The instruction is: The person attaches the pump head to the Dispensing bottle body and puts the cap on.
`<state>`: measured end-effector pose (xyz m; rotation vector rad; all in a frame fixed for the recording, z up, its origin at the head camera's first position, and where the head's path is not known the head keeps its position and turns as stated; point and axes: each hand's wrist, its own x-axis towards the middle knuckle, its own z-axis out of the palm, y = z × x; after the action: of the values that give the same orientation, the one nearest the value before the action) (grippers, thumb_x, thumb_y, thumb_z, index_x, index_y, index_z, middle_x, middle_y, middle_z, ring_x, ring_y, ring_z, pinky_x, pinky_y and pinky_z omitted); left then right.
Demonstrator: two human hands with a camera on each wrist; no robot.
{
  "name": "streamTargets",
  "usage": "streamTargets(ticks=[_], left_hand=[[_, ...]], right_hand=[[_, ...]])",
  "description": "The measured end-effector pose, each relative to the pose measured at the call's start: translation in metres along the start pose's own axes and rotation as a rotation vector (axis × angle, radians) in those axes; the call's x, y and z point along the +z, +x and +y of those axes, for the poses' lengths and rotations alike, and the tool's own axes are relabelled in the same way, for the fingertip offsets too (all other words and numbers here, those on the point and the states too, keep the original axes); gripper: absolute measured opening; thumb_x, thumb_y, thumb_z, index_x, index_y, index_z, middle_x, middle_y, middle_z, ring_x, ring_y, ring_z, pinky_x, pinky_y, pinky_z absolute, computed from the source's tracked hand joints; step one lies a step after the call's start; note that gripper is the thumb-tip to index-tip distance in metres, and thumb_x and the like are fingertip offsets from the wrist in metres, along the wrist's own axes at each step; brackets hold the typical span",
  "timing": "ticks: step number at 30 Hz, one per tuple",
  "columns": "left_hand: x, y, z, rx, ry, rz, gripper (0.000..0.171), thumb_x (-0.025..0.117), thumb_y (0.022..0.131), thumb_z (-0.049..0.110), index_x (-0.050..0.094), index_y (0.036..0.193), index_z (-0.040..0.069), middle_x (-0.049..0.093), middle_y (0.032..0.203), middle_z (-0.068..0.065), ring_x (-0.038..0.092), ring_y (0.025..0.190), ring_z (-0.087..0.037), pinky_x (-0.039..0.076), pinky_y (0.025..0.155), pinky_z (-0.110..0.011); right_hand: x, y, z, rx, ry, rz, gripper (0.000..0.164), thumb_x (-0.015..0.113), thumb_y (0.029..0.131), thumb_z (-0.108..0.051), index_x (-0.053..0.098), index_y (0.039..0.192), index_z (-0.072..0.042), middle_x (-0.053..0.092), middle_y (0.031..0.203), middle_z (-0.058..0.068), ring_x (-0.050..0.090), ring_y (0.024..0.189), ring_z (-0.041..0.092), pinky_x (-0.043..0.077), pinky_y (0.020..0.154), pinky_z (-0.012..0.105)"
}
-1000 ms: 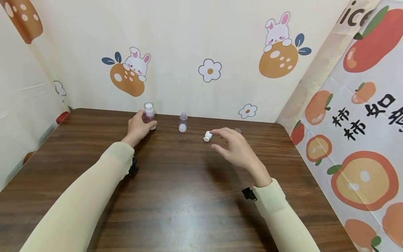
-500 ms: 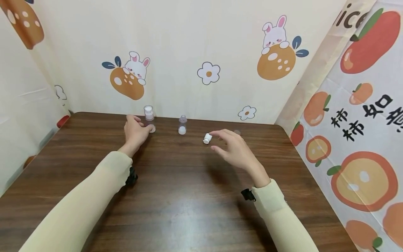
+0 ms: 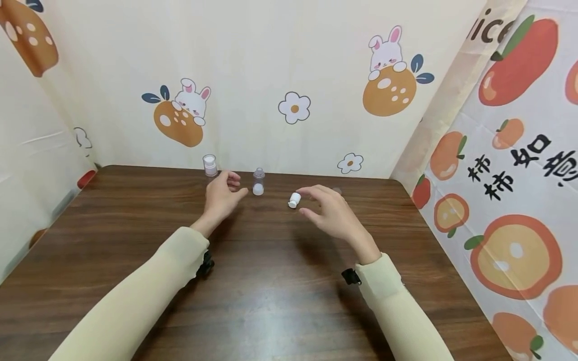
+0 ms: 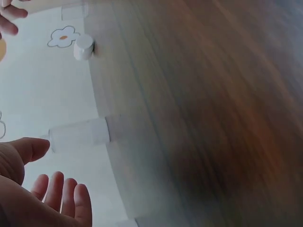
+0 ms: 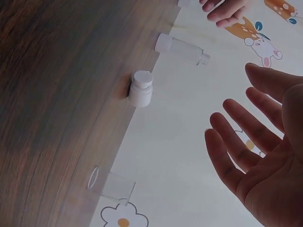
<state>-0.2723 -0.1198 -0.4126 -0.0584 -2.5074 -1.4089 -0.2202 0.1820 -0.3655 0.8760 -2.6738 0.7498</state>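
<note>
My left hand hovers with parted, relaxed fingers just left of a small clear bottle that stands upright with a white base and bare neck. Behind that hand is a clear bottle with a white top, its lower part hidden. In the left wrist view the clear bottle lies beyond my thumb. A small white bottle rests on its side, cap toward me; in the right wrist view this white bottle is apart from my fingers. My right hand holds nothing, its fingers spread and gently bent.
A clear cup-like piece stands right of the white bottle, mostly hidden behind my right hand in the head view. The brown wooden table ends at a patterned cloth backdrop. Another printed cloth hangs on the right.
My left hand has let go of the white-topped bottle, drawn off to its left, then moved right toward the middle clear bottle. The right hand has stayed in place. The view has shifted slightly.
</note>
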Motion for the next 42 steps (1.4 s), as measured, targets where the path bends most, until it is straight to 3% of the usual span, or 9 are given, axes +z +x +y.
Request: streamTargets(ticks=[8, 18, 33, 42], left_hand=[[0.018, 0.006, 0.001, -0.023, -0.009, -0.057, 0.055, 0.081, 0.093, 0.016, 0.057, 0.140, 0.000, 0.066, 0.136, -0.021, 0.064, 0.123, -0.040, 0.049, 0.108, -0.049], [0.032, 0.017, -0.008, -0.068, 0.006, -0.083, 0.063, 0.079, 0.096, 0.022, 0.051, 0.150, 0.004, 0.060, 0.145, -0.021, 0.060, 0.131, -0.039, 0.046, 0.111, -0.050], [0.047, 0.022, -0.004, -0.060, 0.015, -0.119, 0.063, 0.075, 0.098, 0.019, 0.048, 0.153, 0.004, 0.060, 0.149, -0.021, 0.058, 0.134, -0.038, 0.044, 0.114, -0.050], [0.051, 0.023, 0.001, -0.057, 0.027, -0.127, 0.061, 0.075, 0.097, 0.018, 0.051, 0.152, 0.003, 0.066, 0.136, -0.020, 0.057, 0.133, -0.038, 0.041, 0.116, -0.049]], right_hand=[[0.004, 0.004, 0.001, -0.009, -0.009, 0.002, 0.043, 0.080, 0.097, -0.019, 0.068, 0.137, -0.012, 0.071, 0.131, 0.006, 0.070, 0.114, 0.024, 0.056, 0.098, 0.043], [0.003, 0.003, 0.002, 0.003, -0.020, -0.004, 0.043, 0.080, 0.097, -0.019, 0.068, 0.138, -0.012, 0.071, 0.131, 0.007, 0.069, 0.118, 0.024, 0.053, 0.101, 0.045], [0.004, -0.001, 0.005, -0.003, -0.006, 0.018, 0.043, 0.081, 0.096, -0.018, 0.068, 0.137, -0.012, 0.071, 0.131, 0.002, 0.070, 0.114, 0.025, 0.056, 0.097, 0.046], [0.004, -0.003, 0.005, 0.013, 0.013, 0.006, 0.044, 0.080, 0.096, -0.017, 0.068, 0.138, -0.012, 0.070, 0.131, 0.002, 0.069, 0.114, 0.024, 0.056, 0.098, 0.044]])
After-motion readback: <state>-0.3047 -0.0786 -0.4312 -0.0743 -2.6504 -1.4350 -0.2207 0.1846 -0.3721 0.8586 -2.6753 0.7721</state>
